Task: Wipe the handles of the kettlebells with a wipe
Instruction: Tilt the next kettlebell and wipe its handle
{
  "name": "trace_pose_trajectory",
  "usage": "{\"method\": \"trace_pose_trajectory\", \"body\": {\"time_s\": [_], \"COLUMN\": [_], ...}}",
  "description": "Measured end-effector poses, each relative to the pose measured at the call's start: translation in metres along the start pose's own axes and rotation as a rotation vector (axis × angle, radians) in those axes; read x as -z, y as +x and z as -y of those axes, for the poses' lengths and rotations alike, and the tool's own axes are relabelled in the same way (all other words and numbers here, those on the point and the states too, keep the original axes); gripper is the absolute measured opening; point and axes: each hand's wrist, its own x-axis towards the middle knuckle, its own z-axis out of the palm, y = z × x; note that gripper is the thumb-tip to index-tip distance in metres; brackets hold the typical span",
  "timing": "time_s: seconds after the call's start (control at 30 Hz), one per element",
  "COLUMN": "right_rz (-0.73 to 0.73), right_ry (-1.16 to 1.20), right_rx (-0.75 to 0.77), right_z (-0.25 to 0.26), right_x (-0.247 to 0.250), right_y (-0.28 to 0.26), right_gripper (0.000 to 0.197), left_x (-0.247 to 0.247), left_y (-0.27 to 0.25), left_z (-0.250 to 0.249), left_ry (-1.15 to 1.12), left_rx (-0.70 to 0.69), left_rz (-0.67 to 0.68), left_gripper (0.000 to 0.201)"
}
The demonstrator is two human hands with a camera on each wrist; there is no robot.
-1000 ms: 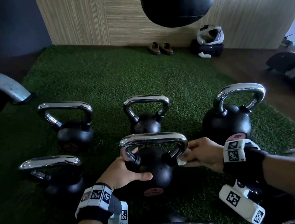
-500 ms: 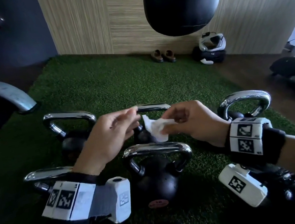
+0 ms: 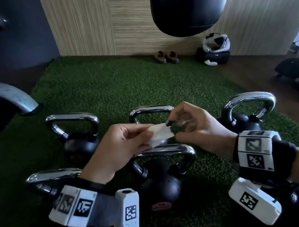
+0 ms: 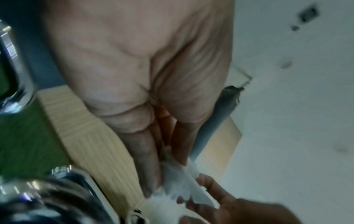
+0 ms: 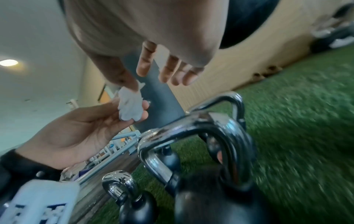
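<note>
Hands meet in the air above the near middle kettlebell (image 3: 159, 185), clear of its chrome handle (image 3: 166, 152). The left hand (image 3: 119, 148) has the white wipe (image 3: 160, 135) lying across its fingertips with the thumb closing on it, and the right hand (image 3: 196, 124) pinches the wipe's far corner between thumb and forefinger while its other fingers stay spread (the right wrist view shows them fanned apart). From the head view the wipe's lower edge hangs just above the handle; whether it touches is hard to tell.

Three more kettlebells stand in a row behind: one at the left (image 3: 79, 136), one in the middle (image 3: 151, 113) partly hidden by the hands, one at the right (image 3: 245, 117). Another handle (image 3: 51, 176) shows beside the left wrist. Beyond the row the green turf (image 3: 122, 90) runs open to the wooden wall, where a pair of shoes (image 3: 166, 57) sits at its edge under a hanging punching bag (image 3: 188, 2).
</note>
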Motion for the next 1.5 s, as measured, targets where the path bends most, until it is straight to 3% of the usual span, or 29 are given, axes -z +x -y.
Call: {"method": "trace_pose_trajectory", "body": {"time_s": [0.07,0.13,0.17,0.23,0.33,0.43,0.63,0.73,0.9,1.03,1.13,1.23,1.4,1.5], "right_rz": [-0.115,-0.237,-0.237,-0.098,0.070,0.022,-0.049,-0.066,-0.059,-0.045,-0.021,-0.008,-0.005,-0.005], "right_ry": [0.039,0.014,0.017,0.044,0.076,-0.004,-0.044,-0.051,-0.085,-0.075,-0.056,-0.057,-0.067,-0.063], "right_rx": [-0.162,-0.355,-0.445,-0.571,-0.579,-0.510,-0.444,-0.422,-0.383,-0.376,-0.364,-0.341,-0.341,-0.338], "right_z": [-0.018,-0.049,-0.067,-0.094,-0.117,-0.128,-0.147,-0.149,-0.148,-0.153,-0.156,-0.153,-0.153,-0.150], "right_x": [0.004,0.003,0.001,-0.009,-0.028,-0.045,-0.053,-0.055,-0.054,-0.055,-0.053,-0.051,-0.049,-0.049], "right_y": [-0.010,-0.019,-0.023,-0.030,-0.042,-0.048,-0.045,-0.046,-0.045,-0.043,-0.042,-0.041,-0.041,-0.042], "right_gripper": [0.043,0.049,0.051,0.055,0.051,0.045,0.055,0.054,0.041,0.043,0.048,0.046,0.041,0.039], "left_x": [0.002,-0.005,-0.010,-0.020,-0.031,-0.046,-0.016,-0.018,0.015,0.019,0.030,0.036,0.032,0.030], "left_y": [-0.004,-0.009,-0.009,-0.008,-0.004,-0.006,-0.017,-0.023,-0.025,-0.032,-0.031,-0.034,-0.041,-0.046], "left_z": [0.006,0.012,0.017,0.029,0.038,0.042,0.045,0.054,0.065,0.075,0.093,0.112,0.121,0.131], "left_ry": [0.471,0.740,0.796,0.880,0.963,1.033,0.916,0.933,0.676,0.567,0.351,0.202,0.137,0.268], "left_rx": [-0.233,-0.394,-0.422,-0.437,-0.479,-0.478,-0.481,-0.524,-0.303,-0.254,-0.132,-0.041,0.006,0.063], "left_rz": [-0.167,-0.224,-0.201,-0.166,-0.167,-0.124,-0.362,-0.345,-0.551,-0.504,-0.515,-0.460,-0.396,-0.291], "left_gripper": [0.024,0.023,0.023,0.022,0.023,0.030,0.018,0.023,0.019,0.022,0.017,0.024,0.025,0.028]}}
